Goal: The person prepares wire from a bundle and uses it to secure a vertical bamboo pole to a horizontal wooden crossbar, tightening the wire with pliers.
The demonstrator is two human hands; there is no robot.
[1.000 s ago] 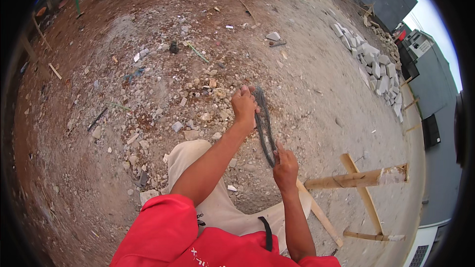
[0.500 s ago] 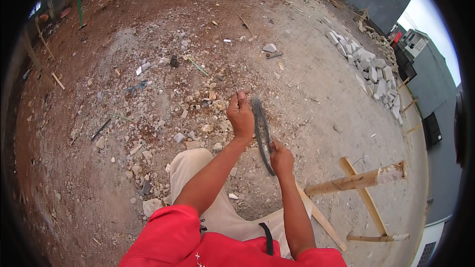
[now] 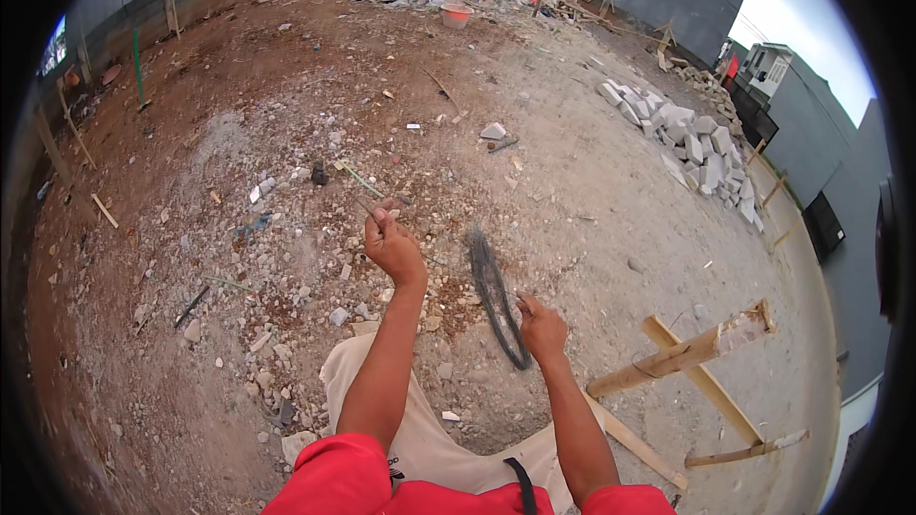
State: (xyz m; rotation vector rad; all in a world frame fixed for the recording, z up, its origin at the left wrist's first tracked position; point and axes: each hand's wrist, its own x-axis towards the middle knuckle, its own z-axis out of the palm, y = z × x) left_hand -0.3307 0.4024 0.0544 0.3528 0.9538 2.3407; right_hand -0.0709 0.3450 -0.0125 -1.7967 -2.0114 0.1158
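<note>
My left hand (image 3: 393,248) is raised ahead of me over the stony ground, thumb and fingers pinched on what looks like a thin wire, barely visible. To its right, a long narrow loop of dark grey wire (image 3: 498,300) stretches away from me, its strands bunched together. My right hand (image 3: 544,332) is closed just beside the near end of this wire bundle, its index finger toward it. Whatever lies inside the right fist is hidden, and I cannot tell whether it grips the bundle.
A wooden post (image 3: 673,358) with crossing planks stands close on my right. Pale broken blocks (image 3: 701,148) are heaped farther right. An orange-red basin (image 3: 457,16) sits by rubble at the far wall. Stones and sticks litter the reddish ground (image 3: 191,248).
My left hand has moved left, away from the wire bundle and my right hand. The whole view has tilted up, so the ground and bundle appear lower.
</note>
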